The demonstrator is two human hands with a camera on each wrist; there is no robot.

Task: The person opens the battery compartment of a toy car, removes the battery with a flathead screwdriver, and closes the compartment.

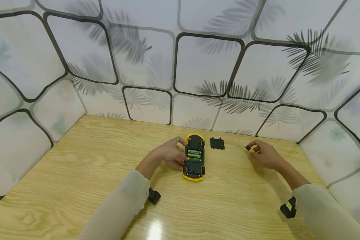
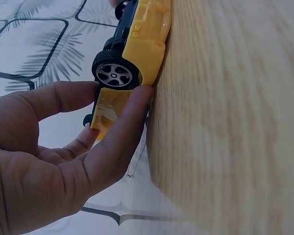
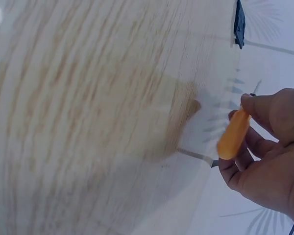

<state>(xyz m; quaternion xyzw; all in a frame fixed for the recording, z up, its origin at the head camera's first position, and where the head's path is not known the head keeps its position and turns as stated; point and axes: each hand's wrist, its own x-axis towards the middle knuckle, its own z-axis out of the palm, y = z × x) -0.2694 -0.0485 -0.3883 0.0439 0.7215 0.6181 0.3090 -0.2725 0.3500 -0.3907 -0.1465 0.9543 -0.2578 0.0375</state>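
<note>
While left hand (image 1: 169,152) grips car (image 1: 194,169) edge, right hand (image 1: 267,155) pinches screwdriver (image 3: 233,135) — gap to cover (image 1: 217,143).

My head view faces forward and down; sideways wrist close-ups share its toy car (image 1: 194,166) (left) and screwdriver (image 3: 234,133) (right).

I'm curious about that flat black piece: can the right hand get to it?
Probably yes: nothing seems to block the tabletop between the right hand and the flat black piece, though that hand is holding a screwdriver.
</note>
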